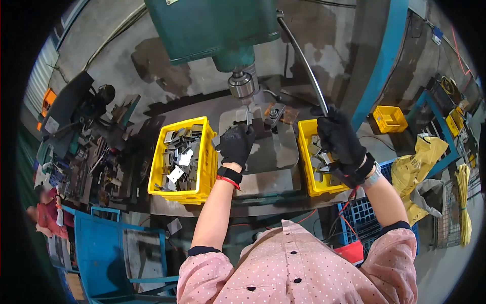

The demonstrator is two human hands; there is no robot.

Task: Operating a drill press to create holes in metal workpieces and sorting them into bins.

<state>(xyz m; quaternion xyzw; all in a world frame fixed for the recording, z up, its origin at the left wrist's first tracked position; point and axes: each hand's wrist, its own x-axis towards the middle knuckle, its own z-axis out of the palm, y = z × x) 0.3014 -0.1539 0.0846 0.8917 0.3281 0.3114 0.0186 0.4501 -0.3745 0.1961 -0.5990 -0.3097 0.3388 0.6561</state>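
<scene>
My left hand [236, 145], in a black glove, is closed on a small metal piece [242, 116] on the drill press table [273, 158], just below the chuck [241, 84]. The glove hides most of that piece. My right hand [340, 139], gloved too, wraps round the lower end of the long steel lever [304, 55] of the green drill press [212, 28]. To the left of my left hand stands a yellow crate [206, 167] heaped with small metal plates [174, 173]. Beneath my right hand is a second yellow crate [307, 169] holding similar pieces.
A clamp with a bolt [275, 112] sits right of the chuck. Dark machinery [76, 121] stands at far left, where a person in red [50, 213] shows. A blue plastic crate [357, 215], a yellow sack [417, 167] and another yellow bin [390, 119] lie to the right.
</scene>
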